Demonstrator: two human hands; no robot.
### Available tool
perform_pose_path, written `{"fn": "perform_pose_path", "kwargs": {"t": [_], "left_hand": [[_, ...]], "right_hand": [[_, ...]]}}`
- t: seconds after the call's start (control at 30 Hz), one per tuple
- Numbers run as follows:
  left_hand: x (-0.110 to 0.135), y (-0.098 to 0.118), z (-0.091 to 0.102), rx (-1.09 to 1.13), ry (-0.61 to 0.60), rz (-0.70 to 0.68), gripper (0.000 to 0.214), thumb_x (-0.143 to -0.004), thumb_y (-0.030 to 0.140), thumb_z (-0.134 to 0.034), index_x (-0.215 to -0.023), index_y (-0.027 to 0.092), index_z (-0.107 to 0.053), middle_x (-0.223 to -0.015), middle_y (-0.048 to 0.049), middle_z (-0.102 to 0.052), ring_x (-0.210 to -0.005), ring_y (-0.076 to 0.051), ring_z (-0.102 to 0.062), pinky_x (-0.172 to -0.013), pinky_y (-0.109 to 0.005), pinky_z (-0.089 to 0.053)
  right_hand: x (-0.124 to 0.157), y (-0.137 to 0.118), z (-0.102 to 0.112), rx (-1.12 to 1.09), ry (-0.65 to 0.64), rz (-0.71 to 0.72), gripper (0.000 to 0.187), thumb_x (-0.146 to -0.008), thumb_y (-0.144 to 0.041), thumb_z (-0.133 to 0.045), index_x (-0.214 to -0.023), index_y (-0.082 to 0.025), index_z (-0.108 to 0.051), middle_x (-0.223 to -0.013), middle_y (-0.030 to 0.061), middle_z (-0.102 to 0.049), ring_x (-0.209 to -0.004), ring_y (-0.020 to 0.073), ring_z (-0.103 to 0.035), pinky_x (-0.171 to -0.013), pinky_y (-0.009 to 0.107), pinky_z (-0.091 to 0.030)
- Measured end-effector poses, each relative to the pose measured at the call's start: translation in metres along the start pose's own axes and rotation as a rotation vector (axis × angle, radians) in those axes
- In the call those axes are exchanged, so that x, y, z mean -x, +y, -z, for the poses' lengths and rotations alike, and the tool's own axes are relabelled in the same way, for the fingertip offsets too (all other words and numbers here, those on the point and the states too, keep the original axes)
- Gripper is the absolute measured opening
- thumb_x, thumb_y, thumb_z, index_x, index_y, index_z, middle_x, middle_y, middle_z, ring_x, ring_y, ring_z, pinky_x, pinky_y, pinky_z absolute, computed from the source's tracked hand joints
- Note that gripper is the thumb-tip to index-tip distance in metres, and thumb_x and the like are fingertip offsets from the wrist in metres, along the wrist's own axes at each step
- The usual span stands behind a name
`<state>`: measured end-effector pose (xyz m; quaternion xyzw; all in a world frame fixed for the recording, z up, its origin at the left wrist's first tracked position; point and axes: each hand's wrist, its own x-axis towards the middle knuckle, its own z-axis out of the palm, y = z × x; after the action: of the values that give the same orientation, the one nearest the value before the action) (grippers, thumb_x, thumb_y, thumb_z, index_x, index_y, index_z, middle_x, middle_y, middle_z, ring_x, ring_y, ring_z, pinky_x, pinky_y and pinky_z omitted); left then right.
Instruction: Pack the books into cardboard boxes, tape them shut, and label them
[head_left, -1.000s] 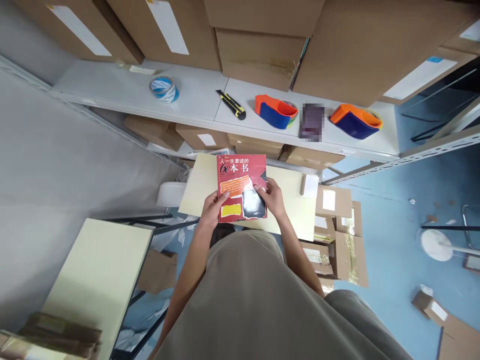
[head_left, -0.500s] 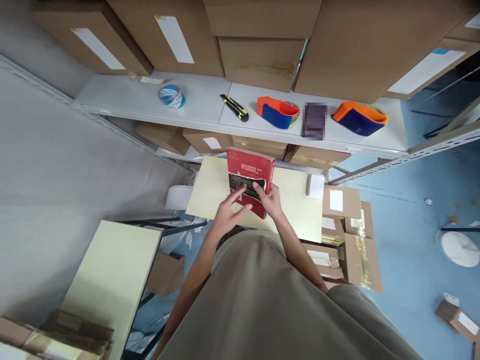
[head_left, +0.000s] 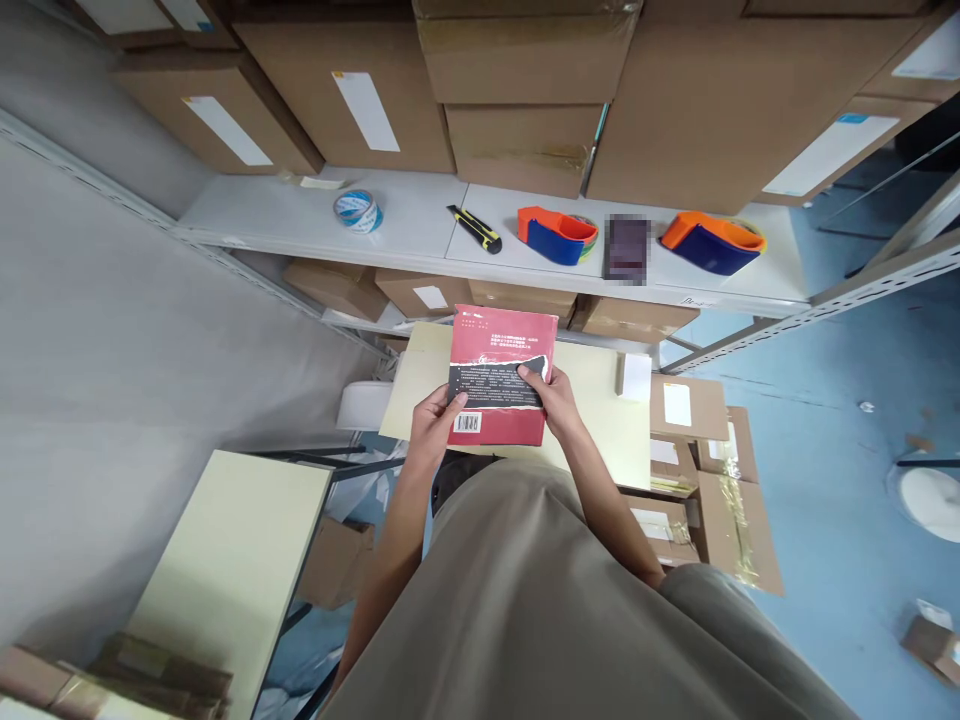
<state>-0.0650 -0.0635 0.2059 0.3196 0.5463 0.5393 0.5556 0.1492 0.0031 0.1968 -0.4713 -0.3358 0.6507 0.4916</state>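
A red book (head_left: 504,340) with a black band of small print and a barcode faces me, held up above the pale yellow table (head_left: 600,430). My left hand (head_left: 433,425) grips its lower left edge, thumb on the cover. On the right edge my right hand (head_left: 559,400) is closed, its thumb lying over the black band. The fingers behind the book are hidden. Behind the book on the right of the table stands a small white box (head_left: 635,377).
Along the grey shelf (head_left: 420,240) lie a tape roll (head_left: 358,212), a box cutter (head_left: 475,229), two orange-and-blue tape dispensers (head_left: 556,236) (head_left: 712,242) and a pixelated dark item (head_left: 626,249). Cardboard boxes (head_left: 517,150) fill the shelf's back; more boxes (head_left: 739,525) stand on the floor at right.
My left hand has moved from in front of the cover to the book's left edge and closed on it. The book has turned to face me more squarely. The view has shifted slightly.
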Motion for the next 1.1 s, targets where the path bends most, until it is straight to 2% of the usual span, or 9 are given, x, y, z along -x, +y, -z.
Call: {"fn": "perform_pose_path", "kwargs": {"t": [0.1, 0.2, 0.3, 0.43, 0.53, 0.63, 0.73, 0.8, 1.1], "left_hand": [[0.002, 0.009, -0.009, -0.136, 0.079, -0.106, 0.053, -0.088, 0.053, -0.085, -0.127, 0.018, -0.079, -0.117, -0.009, -0.084, -0.101, -0.027, -0.081, -0.087, -0.035, -0.065], [0.011, 0.015, -0.027, -0.377, 0.179, -0.255, 0.047, -0.094, 0.049, -0.078, -0.131, 0.02, -0.08, -0.114, -0.0062, -0.084, -0.101, -0.027, -0.08, -0.089, -0.034, -0.064], [0.025, 0.015, -0.048, -0.652, 0.156, -0.419, 0.04, -0.096, 0.038, -0.075, -0.134, 0.026, -0.079, -0.119, -0.0052, -0.084, -0.107, -0.029, -0.081, -0.097, -0.037, -0.063], [0.033, 0.008, -0.053, -0.775, -0.115, -0.565, 0.045, -0.096, 0.031, -0.075, -0.141, 0.032, -0.075, -0.139, -0.0056, -0.077, -0.13, -0.029, -0.074, -0.116, -0.043, -0.058], [0.02, 0.004, -0.031, -0.652, -0.044, -0.514, 0.054, -0.097, 0.042, -0.077, -0.148, 0.027, -0.069, -0.154, -0.0097, -0.067, -0.143, -0.03, -0.064, -0.125, -0.048, -0.05], [0.003, 0.003, -0.004, -0.384, 0.11, -0.294, 0.073, -0.092, 0.056, -0.081, -0.153, 0.022, -0.061, -0.158, -0.0164, -0.062, -0.145, -0.035, -0.062, -0.122, -0.052, -0.053], [-0.004, 0.004, 0.012, -0.08, -0.023, -0.006, 0.073, -0.085, 0.061, -0.086, -0.141, 0.018, -0.068, -0.138, -0.0174, -0.076, -0.125, -0.036, -0.075, -0.107, -0.052, -0.063], [-0.001, 0.004, 0.015, 0.035, -0.065, 0.082, 0.067, -0.078, 0.057, -0.093, -0.128, 0.017, -0.074, -0.122, -0.0154, -0.082, -0.111, -0.035, -0.08, -0.098, -0.048, -0.067], [0.02, 0.003, 0.005, 0.124, 0.125, 0.003, 0.053, -0.071, 0.05, -0.1, -0.107, 0.018, -0.076, -0.103, -0.0067, -0.085, -0.091, -0.028, -0.083, -0.085, -0.039, -0.069]], "right_hand": [[-0.001, 0.002, -0.002, 0.145, 0.183, 0.227, 0.074, -0.074, -0.065, -0.09, -0.131, -0.024, -0.069, -0.148, 0.015, -0.068, -0.139, 0.034, -0.064, -0.117, 0.054, -0.054], [0.011, 0.001, -0.016, 0.167, 0.062, 0.282, 0.082, -0.081, -0.068, -0.085, -0.148, -0.029, -0.06, -0.161, 0.0146, -0.057, -0.146, 0.0329, -0.058, -0.115, 0.053, -0.056], [0.026, -0.002, -0.035, 0.161, -0.102, 0.274, 0.075, -0.081, -0.066, -0.086, -0.142, -0.026, -0.065, -0.142, 0.0131, -0.071, -0.128, 0.0314, -0.07, -0.101, 0.045, -0.063], [0.028, -0.004, -0.039, 0.201, 0.086, 0.309, 0.047, -0.089, -0.064, -0.078, -0.104, -0.019, -0.074, -0.101, 0.0071, -0.08, -0.094, 0.0256, -0.073, -0.088, 0.039, -0.061], [0.021, -0.006, -0.026, 0.129, 0.083, 0.276, 0.046, -0.089, -0.064, -0.078, -0.101, -0.02, -0.074, -0.101, 0.0055, -0.08, -0.091, 0.0239, -0.072, -0.087, 0.037, -0.059], [0.02, -0.008, -0.016, 0.022, -0.017, 0.179, 0.047, -0.084, -0.063, -0.083, -0.105, -0.022, -0.073, -0.104, 0.0048, -0.081, -0.09, 0.0235, -0.073, -0.084, 0.036, -0.059], [0.027, -0.01, -0.014, 0.004, -0.082, 0.089, 0.05, -0.081, -0.065, -0.086, -0.105, -0.024, -0.073, -0.107, 0.0046, -0.082, -0.093, 0.0249, -0.074, -0.085, 0.036, -0.06], [0.031, -0.01, -0.013, 0.034, -0.114, 0.063, 0.051, -0.081, -0.067, -0.085, -0.106, -0.025, -0.073, -0.111, 0.0046, -0.082, -0.1, 0.0264, -0.075, -0.089, 0.037, -0.06], [0.024, -0.014, -0.01, 0.117, -0.165, 0.119, 0.067, -0.081, -0.07, -0.084, -0.13, -0.028, -0.068, -0.127, 0.0063, -0.079, -0.12, 0.0303, -0.073, -0.105, 0.047, -0.061]]}}
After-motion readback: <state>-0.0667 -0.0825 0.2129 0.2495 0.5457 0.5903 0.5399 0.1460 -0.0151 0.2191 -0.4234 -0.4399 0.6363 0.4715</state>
